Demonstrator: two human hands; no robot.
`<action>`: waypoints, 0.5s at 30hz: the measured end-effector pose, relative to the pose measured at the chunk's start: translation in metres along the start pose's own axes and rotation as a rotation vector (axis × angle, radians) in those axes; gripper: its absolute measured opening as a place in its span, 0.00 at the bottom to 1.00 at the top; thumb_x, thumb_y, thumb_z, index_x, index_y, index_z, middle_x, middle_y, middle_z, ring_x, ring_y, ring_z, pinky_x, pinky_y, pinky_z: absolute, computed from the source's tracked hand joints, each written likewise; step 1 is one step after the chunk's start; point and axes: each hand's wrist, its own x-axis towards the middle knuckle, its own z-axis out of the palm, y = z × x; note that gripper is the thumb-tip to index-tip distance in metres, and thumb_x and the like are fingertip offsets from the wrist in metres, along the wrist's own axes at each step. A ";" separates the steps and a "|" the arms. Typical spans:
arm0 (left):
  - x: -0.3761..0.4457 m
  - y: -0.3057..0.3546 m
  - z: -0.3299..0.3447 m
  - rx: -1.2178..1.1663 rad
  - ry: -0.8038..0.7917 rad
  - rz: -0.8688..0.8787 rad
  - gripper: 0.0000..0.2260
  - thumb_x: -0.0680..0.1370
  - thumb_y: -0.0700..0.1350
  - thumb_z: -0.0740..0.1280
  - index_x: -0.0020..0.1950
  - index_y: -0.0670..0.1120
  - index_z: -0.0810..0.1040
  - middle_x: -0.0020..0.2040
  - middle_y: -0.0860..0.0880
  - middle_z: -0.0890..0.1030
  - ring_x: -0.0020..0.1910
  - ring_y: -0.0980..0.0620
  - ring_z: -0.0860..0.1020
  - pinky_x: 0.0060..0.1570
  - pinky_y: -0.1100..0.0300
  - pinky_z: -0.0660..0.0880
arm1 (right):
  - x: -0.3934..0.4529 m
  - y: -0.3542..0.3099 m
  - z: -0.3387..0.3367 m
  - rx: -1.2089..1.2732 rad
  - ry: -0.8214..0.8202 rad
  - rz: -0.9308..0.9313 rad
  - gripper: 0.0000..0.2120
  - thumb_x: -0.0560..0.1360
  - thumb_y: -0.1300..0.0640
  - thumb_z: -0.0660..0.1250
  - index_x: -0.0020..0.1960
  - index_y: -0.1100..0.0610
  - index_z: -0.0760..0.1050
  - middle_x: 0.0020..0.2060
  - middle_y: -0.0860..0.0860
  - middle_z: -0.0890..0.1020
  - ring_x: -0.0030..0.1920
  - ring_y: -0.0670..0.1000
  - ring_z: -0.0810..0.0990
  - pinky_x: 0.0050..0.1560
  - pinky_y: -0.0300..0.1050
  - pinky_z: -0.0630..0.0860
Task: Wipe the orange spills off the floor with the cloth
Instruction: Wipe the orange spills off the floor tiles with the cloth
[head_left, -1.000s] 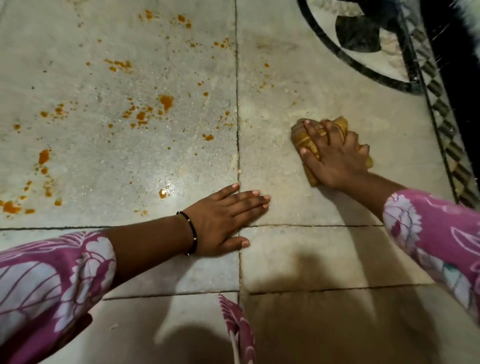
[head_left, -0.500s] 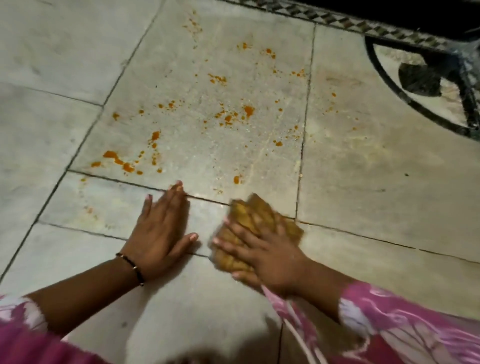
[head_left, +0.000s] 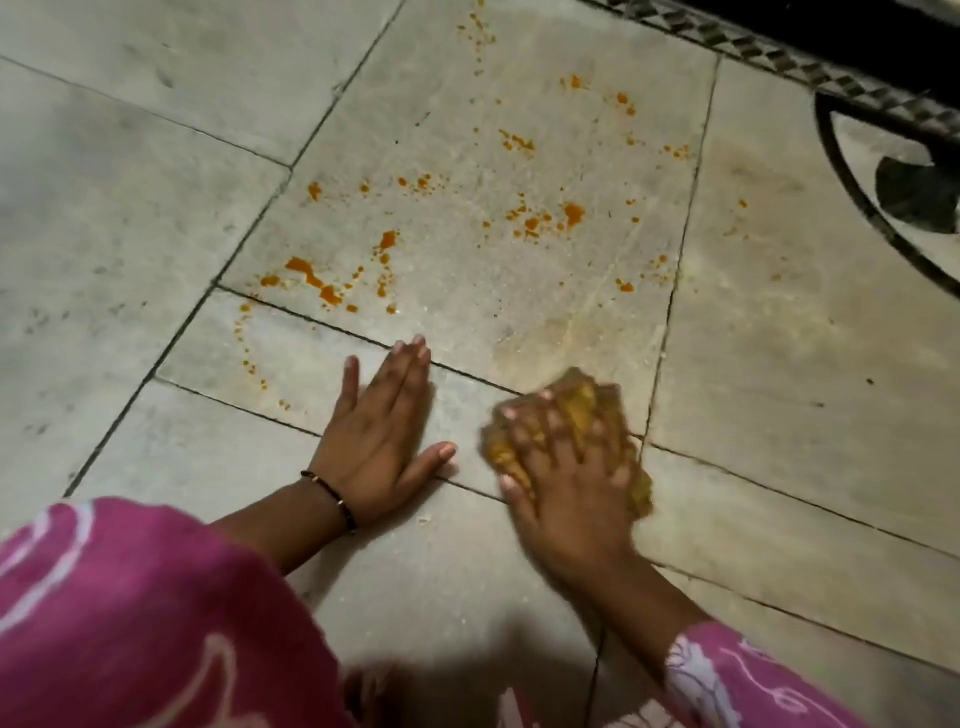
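- Across the pale grey stone-tile floor (head_left: 779, 364), orange spills (head_left: 574, 213) lie scattered as blots and specks, mostly on the big tile beyond both hands.
- Pink patterned sleeves (head_left: 130, 623) cover both forearms.
- The left hand (head_left: 382, 436) lies flat on the tiles, fingers straight, thumb out, a thin black bracelet (head_left: 332, 493) at its wrist.
- The right hand (head_left: 566, 488) presses spread fingers onto the crumpled mustard-yellow cloth (head_left: 587, 410), blurred, just right of the left hand.
- No writing shows.
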 end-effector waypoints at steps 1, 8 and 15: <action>0.008 0.005 0.004 -0.019 0.010 0.032 0.36 0.77 0.65 0.45 0.76 0.41 0.47 0.77 0.43 0.51 0.76 0.49 0.49 0.72 0.47 0.39 | 0.017 -0.010 0.001 0.016 0.011 -0.065 0.27 0.75 0.37 0.51 0.74 0.39 0.54 0.75 0.48 0.61 0.71 0.65 0.59 0.62 0.74 0.58; 0.019 0.011 0.029 0.097 -0.063 0.005 0.39 0.76 0.65 0.48 0.77 0.39 0.49 0.77 0.41 0.48 0.76 0.46 0.44 0.72 0.45 0.42 | 0.125 0.035 -0.022 0.108 -0.029 0.027 0.28 0.74 0.34 0.47 0.74 0.34 0.50 0.77 0.42 0.49 0.75 0.60 0.49 0.70 0.66 0.47; 0.020 0.016 0.029 0.087 -0.088 -0.006 0.38 0.76 0.65 0.49 0.77 0.40 0.49 0.78 0.43 0.48 0.77 0.47 0.45 0.73 0.45 0.44 | 0.002 0.008 0.003 0.025 -0.014 0.404 0.30 0.73 0.39 0.50 0.75 0.42 0.56 0.75 0.52 0.61 0.70 0.66 0.59 0.64 0.73 0.59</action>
